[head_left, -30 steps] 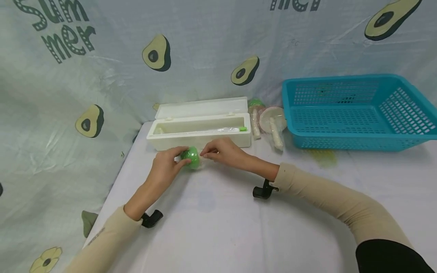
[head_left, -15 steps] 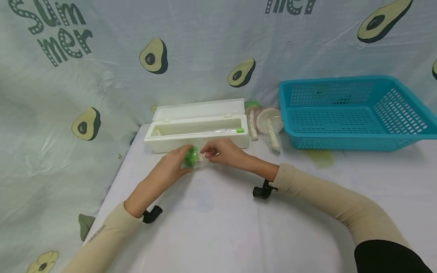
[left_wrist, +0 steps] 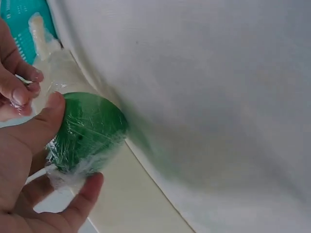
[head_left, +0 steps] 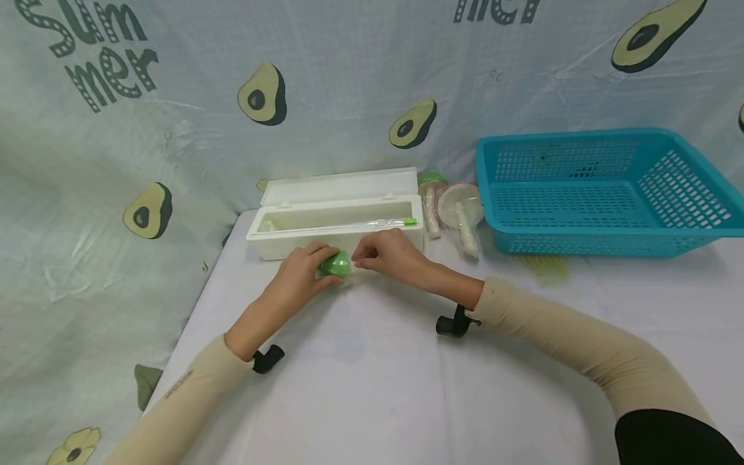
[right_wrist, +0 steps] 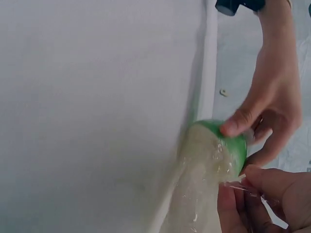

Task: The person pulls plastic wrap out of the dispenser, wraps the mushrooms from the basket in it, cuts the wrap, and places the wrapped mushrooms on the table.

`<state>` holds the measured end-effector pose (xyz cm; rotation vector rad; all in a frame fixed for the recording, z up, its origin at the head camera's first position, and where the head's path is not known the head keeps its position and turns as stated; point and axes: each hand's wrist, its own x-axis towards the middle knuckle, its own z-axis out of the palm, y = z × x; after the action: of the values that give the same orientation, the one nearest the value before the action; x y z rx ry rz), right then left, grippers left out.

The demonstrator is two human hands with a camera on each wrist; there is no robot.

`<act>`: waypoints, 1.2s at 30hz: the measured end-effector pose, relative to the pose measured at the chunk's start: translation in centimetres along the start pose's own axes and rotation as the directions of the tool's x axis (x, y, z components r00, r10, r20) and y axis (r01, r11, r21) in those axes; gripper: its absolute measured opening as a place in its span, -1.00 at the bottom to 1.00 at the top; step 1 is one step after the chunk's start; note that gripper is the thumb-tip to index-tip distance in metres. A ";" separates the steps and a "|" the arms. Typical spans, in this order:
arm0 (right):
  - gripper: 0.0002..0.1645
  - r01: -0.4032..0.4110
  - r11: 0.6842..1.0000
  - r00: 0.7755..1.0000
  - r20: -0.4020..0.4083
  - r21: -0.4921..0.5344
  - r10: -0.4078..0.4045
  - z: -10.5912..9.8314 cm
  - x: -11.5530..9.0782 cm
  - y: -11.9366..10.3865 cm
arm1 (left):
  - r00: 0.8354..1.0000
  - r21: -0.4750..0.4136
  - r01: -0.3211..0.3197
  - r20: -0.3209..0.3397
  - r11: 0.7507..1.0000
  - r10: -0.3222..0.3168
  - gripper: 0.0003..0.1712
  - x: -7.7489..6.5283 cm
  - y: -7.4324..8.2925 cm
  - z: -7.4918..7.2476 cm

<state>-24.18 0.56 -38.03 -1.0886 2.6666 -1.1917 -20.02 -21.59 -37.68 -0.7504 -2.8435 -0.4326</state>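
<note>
A green dome-topped piece (head_left: 336, 264), wrapped in clear plastic, is held in front of the white box. My left hand (head_left: 293, 274) grips it between thumb and fingers; the left wrist view shows the shiny green dome (left_wrist: 90, 128) with crinkled wrap around it. My right hand (head_left: 389, 255) is close on the right, fingertips together. In the right wrist view it pinches a strand of the clear plastic wrap (right_wrist: 238, 187), and a pale underside (right_wrist: 201, 145) shows below the green part.
A long white box (head_left: 334, 244) stands behind the hands, lid raised, holding a plastic-wrapped item with a green end (head_left: 409, 221). Wrapped pale-handled pieces, one green-topped (head_left: 431, 200), one with a round pale disc (head_left: 460, 203), lie beside it. A blue basket (head_left: 604, 242) is at right.
Both hands and the green wrapped piece have shifted slightly right. The left hand's fingers have changed their hold, and the green dome has turned a little. The box and basket stay put.
</note>
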 end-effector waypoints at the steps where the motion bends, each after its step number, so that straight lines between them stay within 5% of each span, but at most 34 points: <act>1: -0.92 0.008 1.000 1.000 -0.001 -0.009 -0.008 0.1 0.0 -0.1 | 1.000 -0.023 0.017 0.006 1.000 -0.017 -0.36 0.1 0.2 0.0; 6: -0.92 0.066 0.997 0.998 -0.007 -0.043 -0.066 0.5 0.0 -0.5 | 0.987 -0.148 0.143 0.096 0.979 -0.129 -0.39 0.5 0.7 -0.1; 10: -0.88 0.056 0.998 0.998 0.032 -0.029 -0.055 0.4 0.0 -0.1 | 0.979 -0.156 0.162 0.148 0.974 -0.139 -0.44 0.6 0.6 -0.2; 19: -0.80 0.050 0.998 0.997 0.055 -0.027 -0.048 -0.2 -0.6 0.8 | 0.985 -0.032 0.007 0.175 0.999 -0.001 -0.11 0.5 1.0 0.4; 25: -0.81 0.032 0.999 0.999 0.041 0.018 -0.033 0.0 -0.6 0.4 | 0.991 -0.070 0.003 0.136 0.998 0.006 -0.32 1.0 1.7 0.3; 31: -0.82 0.026 0.998 1.000 0.010 0.056 -0.027 0.6 -0.4 0.3 | 0.989 -0.097 0.021 0.151 0.995 -0.006 -0.19 0.9 1.0 0.3; 36: -0.84 0.043 0.998 0.999 0.029 0.045 -0.045 1.1 -0.6 0.6 | 0.962 -0.043 -0.162 0.216 0.986 0.167 -0.16 0.1 -0.6 -0.3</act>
<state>-23.79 0.49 -39.30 -1.1548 2.5943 -1.2252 -20.41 -22.08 -37.50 -1.0937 -2.9468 -0.3823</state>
